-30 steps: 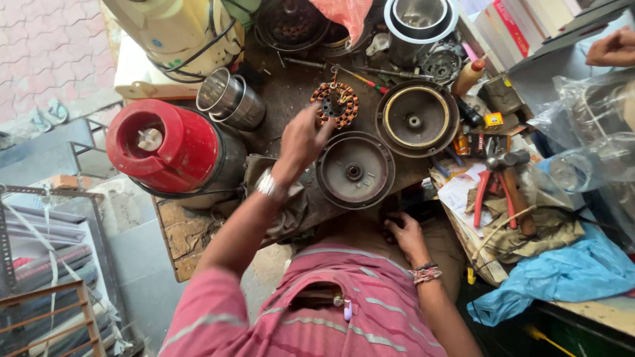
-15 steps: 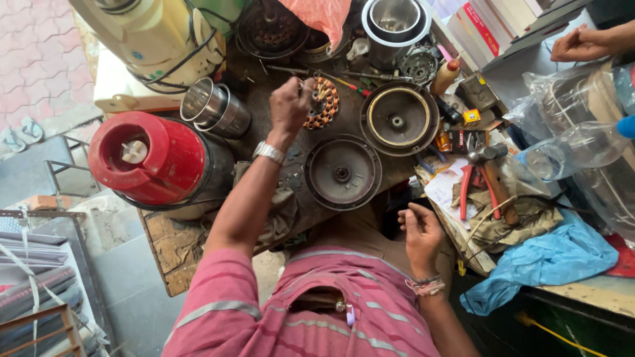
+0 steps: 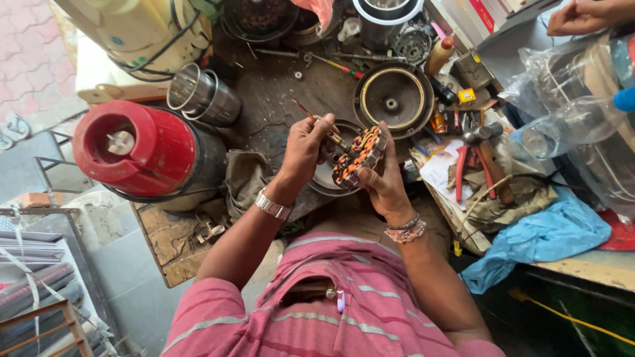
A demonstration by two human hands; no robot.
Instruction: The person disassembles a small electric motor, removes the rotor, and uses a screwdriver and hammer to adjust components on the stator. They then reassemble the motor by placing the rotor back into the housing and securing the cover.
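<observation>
My right hand (image 3: pixel 385 184), with bead bracelets at the wrist, is shut on a round motor stator (image 3: pixel 360 156) with copper windings, holding it tilted above the bench. Wearing a metal watch, my left hand (image 3: pixel 304 147) grips a thin screwdriver-like tool (image 3: pixel 333 137) whose tip touches the windings. Just under both hands a round metal motor cover (image 3: pixel 323 177) lies on the dark bench. A second round cover (image 3: pixel 393 99) lies farther back.
A red mixer base (image 3: pixel 142 149) and a steel jar (image 3: pixel 202 99) stand at the left, a cream appliance (image 3: pixel 139 30) behind them. Red-handled pliers (image 3: pixel 461 170), a hammer (image 3: pixel 486 142) and a blue cloth (image 3: pixel 539 238) lie at the right. Another person's hand (image 3: pixel 582 16) shows top right.
My left hand took the stator from the back of the bench and brought it near. My right hand rose from the bench edge and now holds it; the left hand holds a tool.
</observation>
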